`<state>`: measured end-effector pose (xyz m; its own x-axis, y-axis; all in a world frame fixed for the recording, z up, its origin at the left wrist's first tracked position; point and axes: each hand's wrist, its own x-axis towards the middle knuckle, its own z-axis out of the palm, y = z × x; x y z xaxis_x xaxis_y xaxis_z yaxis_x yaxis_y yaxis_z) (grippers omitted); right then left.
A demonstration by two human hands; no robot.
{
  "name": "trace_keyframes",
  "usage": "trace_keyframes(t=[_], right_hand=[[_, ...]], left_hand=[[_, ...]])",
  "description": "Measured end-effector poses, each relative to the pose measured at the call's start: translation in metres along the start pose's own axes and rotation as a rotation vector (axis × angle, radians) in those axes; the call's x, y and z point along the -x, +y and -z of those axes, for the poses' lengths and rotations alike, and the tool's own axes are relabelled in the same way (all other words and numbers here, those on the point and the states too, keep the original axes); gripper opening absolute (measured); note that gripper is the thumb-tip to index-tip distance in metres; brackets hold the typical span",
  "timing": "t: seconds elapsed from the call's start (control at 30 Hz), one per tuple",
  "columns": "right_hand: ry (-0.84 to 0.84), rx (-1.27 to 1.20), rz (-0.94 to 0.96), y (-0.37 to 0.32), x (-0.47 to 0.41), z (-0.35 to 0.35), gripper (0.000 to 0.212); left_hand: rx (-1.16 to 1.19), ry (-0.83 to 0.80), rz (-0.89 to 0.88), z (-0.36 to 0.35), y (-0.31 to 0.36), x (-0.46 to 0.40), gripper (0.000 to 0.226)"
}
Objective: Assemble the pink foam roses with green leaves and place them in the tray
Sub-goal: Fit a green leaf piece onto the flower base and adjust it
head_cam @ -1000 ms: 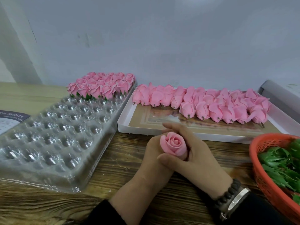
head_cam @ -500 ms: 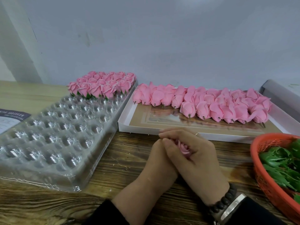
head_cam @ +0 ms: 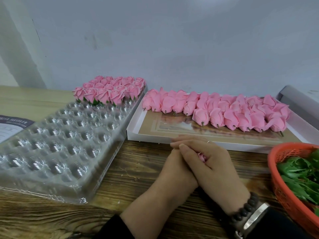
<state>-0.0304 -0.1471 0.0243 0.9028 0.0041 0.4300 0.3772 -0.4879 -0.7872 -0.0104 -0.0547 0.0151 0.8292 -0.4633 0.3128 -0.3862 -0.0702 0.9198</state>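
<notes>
Both hands are cupped together over one pink foam rose (head_cam: pixel 202 156) at the table's middle; only a sliver of pink shows between the fingers. My right hand (head_cam: pixel 214 163) lies on top, and my left hand (head_cam: pixel 174 168) wraps the rose from the left. The clear plastic tray (head_cam: pixel 57 144) with round wells lies at the left, and finished roses with green leaves (head_cam: pixel 110 91) fill its far end. Loose pink rose heads (head_cam: pixel 224 111) lie in a row in a white box lid (head_cam: pixel 148 135). Green leaves (head_cam: pixel 302 175) sit in an orange basket (head_cam: pixel 283 190).
A printed paper (head_cam: pixel 10 126) lies at the far left under the tray's edge. A grey box (head_cam: pixel 296 100) stands at the back right by the wall. Bare wooden tabletop (head_cam: pixel 51 219) shows in front of the tray.
The rose stood in plain view above my hands a second ago. Both hands have since closed around it and hide nearly all of it.
</notes>
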Motion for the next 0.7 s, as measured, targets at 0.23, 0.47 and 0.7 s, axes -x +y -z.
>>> trace_keyframes(t=[0.23,0.47,0.7], right_hand=[[-0.373,-0.014,-0.058,-0.004,0.0,0.014,0.024],[-0.207,-0.139,-0.054,0.0,0.005,0.016,0.055],[0.104,-0.028,0.014,-0.005,0.007,-0.002,0.036]], left_hand=[[0.135,-0.333,0.289,0.016,0.001,0.007,0.038],[-0.058,-0.115,0.104,0.018,0.014,0.002,0.035],[0.035,0.018,0.056,0.002,0.012,0.001,0.026]])
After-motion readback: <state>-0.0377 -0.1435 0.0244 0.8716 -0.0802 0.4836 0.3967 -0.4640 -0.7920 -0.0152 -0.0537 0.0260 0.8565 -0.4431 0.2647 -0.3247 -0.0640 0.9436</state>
